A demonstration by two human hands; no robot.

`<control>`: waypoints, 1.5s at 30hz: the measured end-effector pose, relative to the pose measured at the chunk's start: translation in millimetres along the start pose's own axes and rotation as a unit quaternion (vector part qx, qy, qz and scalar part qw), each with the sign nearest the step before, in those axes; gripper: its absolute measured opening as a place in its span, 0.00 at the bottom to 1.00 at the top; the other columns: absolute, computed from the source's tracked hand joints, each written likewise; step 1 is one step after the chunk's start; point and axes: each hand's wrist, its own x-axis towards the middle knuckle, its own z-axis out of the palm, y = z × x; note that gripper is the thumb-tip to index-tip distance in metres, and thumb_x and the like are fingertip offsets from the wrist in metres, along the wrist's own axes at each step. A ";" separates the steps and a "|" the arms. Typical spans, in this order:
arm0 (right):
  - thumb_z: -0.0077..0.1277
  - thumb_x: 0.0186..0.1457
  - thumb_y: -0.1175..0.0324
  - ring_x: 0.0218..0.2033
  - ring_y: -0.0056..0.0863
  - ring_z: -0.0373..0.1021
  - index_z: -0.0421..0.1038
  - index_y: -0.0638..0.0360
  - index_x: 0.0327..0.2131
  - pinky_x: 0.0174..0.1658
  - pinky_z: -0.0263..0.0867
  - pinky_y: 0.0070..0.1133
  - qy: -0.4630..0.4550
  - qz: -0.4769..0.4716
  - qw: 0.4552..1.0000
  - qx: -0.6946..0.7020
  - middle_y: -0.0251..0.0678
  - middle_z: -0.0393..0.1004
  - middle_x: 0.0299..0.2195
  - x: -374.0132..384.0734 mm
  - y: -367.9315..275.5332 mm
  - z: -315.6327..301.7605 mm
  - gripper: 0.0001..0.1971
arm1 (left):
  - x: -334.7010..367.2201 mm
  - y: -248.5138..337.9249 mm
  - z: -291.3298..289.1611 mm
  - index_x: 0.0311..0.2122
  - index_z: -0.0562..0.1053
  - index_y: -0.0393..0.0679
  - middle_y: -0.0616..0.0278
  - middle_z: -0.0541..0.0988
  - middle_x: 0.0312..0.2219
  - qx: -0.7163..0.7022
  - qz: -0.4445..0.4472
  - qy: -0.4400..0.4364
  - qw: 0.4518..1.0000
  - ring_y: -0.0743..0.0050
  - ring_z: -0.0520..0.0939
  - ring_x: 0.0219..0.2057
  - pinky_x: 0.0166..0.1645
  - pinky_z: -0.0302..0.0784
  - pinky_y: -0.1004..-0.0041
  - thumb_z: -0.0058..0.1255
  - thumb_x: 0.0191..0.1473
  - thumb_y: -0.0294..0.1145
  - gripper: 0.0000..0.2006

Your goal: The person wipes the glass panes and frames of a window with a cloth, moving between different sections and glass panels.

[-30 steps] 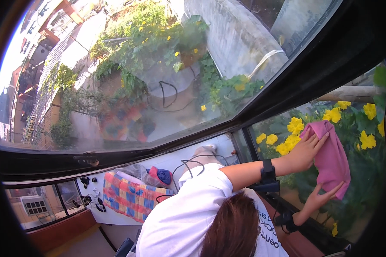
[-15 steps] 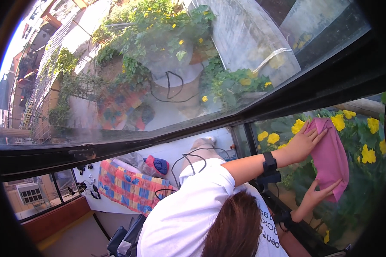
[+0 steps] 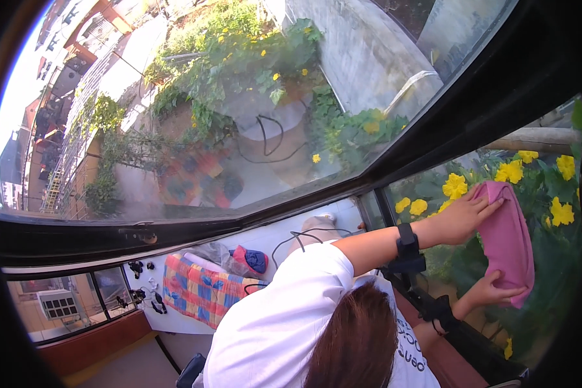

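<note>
Both of the person's bare hands are at a pink cloth [image 3: 506,236], which stretches between them in front of the window pane on the right. The left hand [image 3: 462,220] is at the cloth's upper end, its fingers lying close together over the edge; the thumb's hold is hidden, so whether this hand pinches the cloth cannot be told. The right hand [image 3: 487,293] is clamped on the lower end, thumb above and fingers below, with a corner of cloth showing past the fingertips. The cloth looks folded lengthwise and runs slightly slanted, its lower end farther right. Whether it touches the glass cannot be told.

A black band with a small box [image 3: 409,249] sits on the left wrist, and a darker strap [image 3: 442,315] is around the right one. The person wears a white shirt [image 3: 271,310], and long brown hair [image 3: 355,343] hangs over it.

Behind the cloth, yellow flowers [image 3: 454,186] and large green leaves fill the view through the pane. A thick black window frame [image 3: 433,139] crosses above the hands, and beyond the larger pane stand a concrete wall [image 3: 368,61] and climbing plants [image 3: 207,84]. To the left, well apart from the hands, a checked blanket [image 3: 197,291] lies on a white ledge [image 3: 178,324], beside a blue and pink bundle [image 3: 255,260].
</note>
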 end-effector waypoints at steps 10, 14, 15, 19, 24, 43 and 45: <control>0.52 0.38 0.71 0.48 0.49 0.53 0.47 0.69 0.51 0.49 0.53 0.33 -0.043 0.122 0.979 -0.154 0.54 0.50 0.49 -36.1 105.2 -75.3 0.35 | -5.6 76.3 103.4 0.46 0.60 0.36 0.56 0.65 0.42 -0.098 0.180 -0.035 0.978 0.62 0.60 0.50 0.54 0.28 0.41 0.44 0.36 0.30 0.26; 0.52 0.39 0.71 0.49 0.47 0.52 0.47 0.69 0.51 0.49 0.52 0.33 -0.032 0.056 0.986 -0.157 0.53 0.50 0.49 -35.9 114.2 -82.0 0.35 | -6.4 78.0 121.8 0.44 0.63 0.36 0.57 0.67 0.41 -0.030 0.186 0.043 0.981 0.63 0.61 0.50 0.55 0.29 0.43 0.41 0.39 0.31 0.22; 0.52 0.40 0.71 0.49 0.47 0.52 0.47 0.69 0.51 0.50 0.51 0.33 -0.042 0.059 0.987 -0.144 0.53 0.51 0.49 -31.0 112.8 -81.4 0.34 | -5.8 76.3 119.6 0.43 0.63 0.36 0.57 0.67 0.40 -0.020 0.184 0.045 0.982 0.63 0.61 0.49 0.55 0.29 0.43 0.40 0.40 0.31 0.21; 0.52 0.41 0.69 0.50 0.45 0.51 0.47 0.69 0.51 0.51 0.50 0.32 -0.054 0.005 0.996 -0.067 0.52 0.50 0.50 -8.7 94.0 -60.3 0.34 | -1.2 66.8 97.4 0.45 0.62 0.35 0.55 0.66 0.41 0.001 0.121 0.108 0.987 0.63 0.62 0.49 0.55 0.28 0.44 0.42 0.38 0.31 0.24; 0.53 0.41 0.59 0.51 0.45 0.50 0.46 0.67 0.51 0.51 0.49 0.32 -0.061 -0.048 0.997 0.008 0.52 0.48 0.51 -2.3 60.0 -23.4 0.38 | 1.8 22.6 53.3 0.47 0.58 0.31 0.50 0.65 0.42 0.018 0.044 0.102 0.994 0.60 0.62 0.49 0.56 0.28 0.45 0.49 0.31 0.32 0.33; 0.54 0.37 0.56 0.47 0.51 0.52 0.45 0.67 0.52 0.50 0.45 0.36 -0.104 -0.050 0.989 -0.096 0.55 0.52 0.48 -0.3 15.2 -1.6 0.42 | -4.3 -7.9 43.3 0.49 0.55 0.34 0.50 0.62 0.45 0.017 -0.005 0.066 0.998 0.59 0.60 0.50 0.55 0.31 0.45 0.50 0.29 0.29 0.36; 0.54 0.37 0.56 0.47 0.52 0.52 0.45 0.65 0.52 0.49 0.47 0.36 -0.128 -0.048 0.983 -0.121 0.55 0.52 0.48 -1.8 17.5 -3.9 0.42 | -4.8 -8.0 41.5 0.49 0.55 0.34 0.51 0.62 0.44 0.017 0.000 0.065 0.998 0.59 0.60 0.50 0.55 0.31 0.45 0.50 0.29 0.29 0.36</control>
